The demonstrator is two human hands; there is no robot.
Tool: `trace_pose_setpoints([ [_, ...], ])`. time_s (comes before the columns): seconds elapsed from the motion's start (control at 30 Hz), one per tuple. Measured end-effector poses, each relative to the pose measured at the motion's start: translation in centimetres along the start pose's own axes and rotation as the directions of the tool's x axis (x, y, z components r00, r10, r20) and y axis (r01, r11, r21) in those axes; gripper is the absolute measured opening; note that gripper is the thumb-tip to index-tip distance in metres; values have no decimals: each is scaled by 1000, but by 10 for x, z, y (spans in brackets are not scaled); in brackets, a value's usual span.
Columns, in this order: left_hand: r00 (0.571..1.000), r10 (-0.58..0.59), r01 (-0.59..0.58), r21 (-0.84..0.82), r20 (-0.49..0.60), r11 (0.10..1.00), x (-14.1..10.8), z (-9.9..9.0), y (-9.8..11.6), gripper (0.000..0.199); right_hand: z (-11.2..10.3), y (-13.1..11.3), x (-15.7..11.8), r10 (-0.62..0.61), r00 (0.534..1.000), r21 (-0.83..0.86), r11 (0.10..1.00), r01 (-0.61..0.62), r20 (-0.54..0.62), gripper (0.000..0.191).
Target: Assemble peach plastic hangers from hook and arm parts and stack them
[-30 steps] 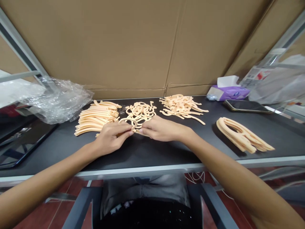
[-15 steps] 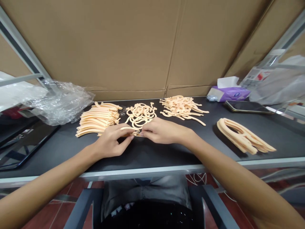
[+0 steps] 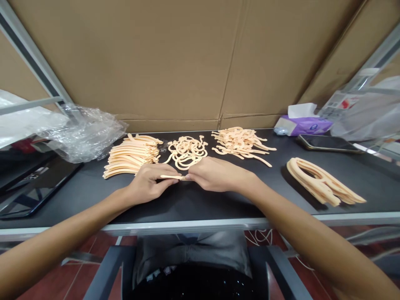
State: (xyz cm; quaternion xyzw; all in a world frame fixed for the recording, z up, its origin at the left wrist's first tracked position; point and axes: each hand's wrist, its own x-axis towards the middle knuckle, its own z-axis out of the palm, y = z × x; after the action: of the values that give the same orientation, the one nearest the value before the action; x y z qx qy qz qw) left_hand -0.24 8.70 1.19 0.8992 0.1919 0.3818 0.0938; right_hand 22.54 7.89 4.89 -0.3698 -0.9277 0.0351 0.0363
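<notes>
Between both hands is a thin, pale peach strip-like piece (image 3: pixel 171 177), held above the near part of the black table. My left hand (image 3: pixel 152 183) pinches it between thumb and fingers. At its right end my right hand (image 3: pixel 215 174) is closed, fingertips pressed together on it; part of the piece is hidden there. Just behind the hands lies a tangle of curled peach pieces (image 3: pixel 185 152). Left of it are curved flat strips (image 3: pixel 133 156) stacked in a row. A heap of longer wavy pieces (image 3: pixel 239 141) lies behind my right hand.
At the right lies a stack of looped peach pieces (image 3: pixel 323 181). Behind it are a phone (image 3: pixel 331 143) and a purple tissue box (image 3: pixel 308 124). Clear plastic wrap (image 3: pixel 90 133) and a dark glossy device (image 3: pixel 37 189) are at the left. Cardboard (image 3: pixel 175 62) stands along the back.
The piece in my hands has tilted, so it now shows as a nearly straight edge instead of an open curve. Both hands stay close together. The whole view has shifted slightly.
</notes>
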Motion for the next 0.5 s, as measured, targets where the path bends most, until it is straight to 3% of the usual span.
trace_pose_setpoints([
  [0.3,1000,18,-17,-72,19,997,-2,-1,0,16,0,-3,0,-33,999,65,997,32,15,30],
  [0.5,997,73,-74,-37,-12,997,-2,2,-1,19,0,-2,0,-42,999,109,993,41,6,33],
])
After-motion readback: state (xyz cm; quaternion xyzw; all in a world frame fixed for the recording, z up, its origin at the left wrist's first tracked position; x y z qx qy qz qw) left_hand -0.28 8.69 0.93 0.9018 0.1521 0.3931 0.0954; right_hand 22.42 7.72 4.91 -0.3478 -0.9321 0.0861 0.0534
